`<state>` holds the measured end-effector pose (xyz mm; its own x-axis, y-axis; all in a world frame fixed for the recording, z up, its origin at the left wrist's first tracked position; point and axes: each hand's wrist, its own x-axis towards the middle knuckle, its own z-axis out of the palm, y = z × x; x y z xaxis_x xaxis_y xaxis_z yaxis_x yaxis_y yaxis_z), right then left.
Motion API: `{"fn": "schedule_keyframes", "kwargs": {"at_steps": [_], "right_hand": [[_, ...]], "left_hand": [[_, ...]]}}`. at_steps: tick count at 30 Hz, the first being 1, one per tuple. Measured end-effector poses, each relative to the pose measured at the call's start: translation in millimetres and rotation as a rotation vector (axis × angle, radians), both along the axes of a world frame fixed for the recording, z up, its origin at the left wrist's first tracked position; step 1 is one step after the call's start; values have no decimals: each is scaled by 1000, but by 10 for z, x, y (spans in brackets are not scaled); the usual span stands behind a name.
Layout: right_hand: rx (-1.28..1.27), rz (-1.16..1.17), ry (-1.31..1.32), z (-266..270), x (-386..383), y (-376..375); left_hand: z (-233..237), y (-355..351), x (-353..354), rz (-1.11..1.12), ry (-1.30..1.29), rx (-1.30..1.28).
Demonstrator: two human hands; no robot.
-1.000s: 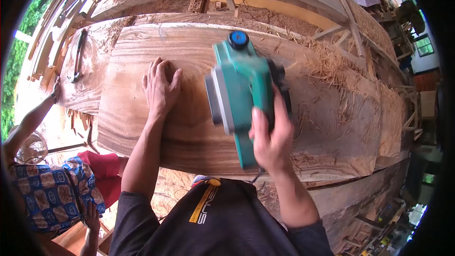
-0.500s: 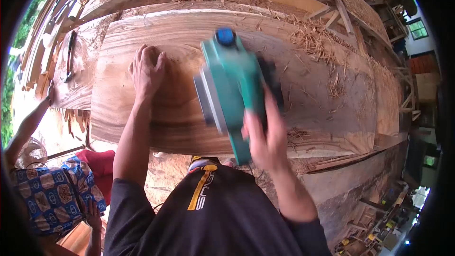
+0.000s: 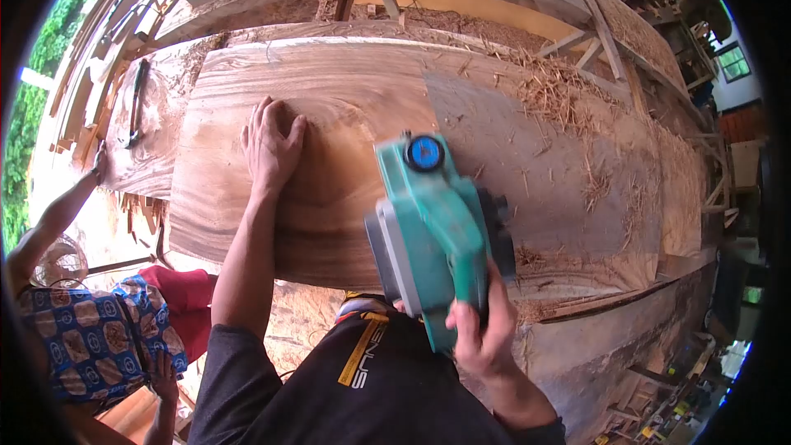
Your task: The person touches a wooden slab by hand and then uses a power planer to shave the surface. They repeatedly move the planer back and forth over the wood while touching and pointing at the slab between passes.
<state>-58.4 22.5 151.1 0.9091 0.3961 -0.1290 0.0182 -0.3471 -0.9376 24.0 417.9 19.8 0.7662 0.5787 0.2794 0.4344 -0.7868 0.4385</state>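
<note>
One board (image 3: 354, 231) stretches before me, with open wood between my two hands and toward its far edge. One planer (image 3: 432, 231) overhangs the board's near edge, my right hand (image 3: 482, 325) curled around its handle. My left hand (image 3: 273, 148) lies on the board's left half, thumb spread. One tool (image 3: 135, 107) sits past its left edge; shavings (image 3: 556, 103), uncountable, litter its right half.

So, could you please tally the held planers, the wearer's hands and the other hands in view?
Held planers: 1
Wearer's left hand and right hand: 2
Other upper hand and lower hand: 2
Total: 5
</note>
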Motion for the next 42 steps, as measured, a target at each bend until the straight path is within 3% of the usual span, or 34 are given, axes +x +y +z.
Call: {"fn": "schedule_keyframes", "kwargs": {"at_steps": [11, 13, 16, 18, 21, 22, 25, 28, 32, 37, 39, 42], "right_hand": [[104, -63, -373, -376, 2423, 1919], [161, -24, -227, -273, 2403, 1886], [260, 10, -102, -142, 2035, 1655], [303, -4, 17, -87, 1503, 1288], [192, 41, -25, 3, 571, 526], [263, 38, 10, -68, 256, 245], [65, 129, -30, -104, -469, -546], [106, 82, 31, -104, -599, -619], [132, 126, -40, -62, 17, 45], [221, 100, -127, -164, 1278, 1622], [236, 198, -199, -192, 1815, 2156], [228, 218, -134, -192, 2056, 2434]], "left_hand": [[112, -70, -6, 1, 17, -80], [142, -15, -14, -17, 39, -81], [82, 260, -123, -79, 45, -74], [120, 614, -294, 112, 138, -9], [47, 1325, -659, 453, 272, 54], [216, 1368, -756, 565, 321, 7], [-12, 1649, -867, 619, 308, -113], [12, 1613, -879, 609, 290, -42], [-8, 1597, -881, 612, 275, -23], [-45, 1656, -888, 614, 287, -20], [-25, 1665, -877, 603, 301, -42], [2, 1683, -893, 585, 292, -65]]}}
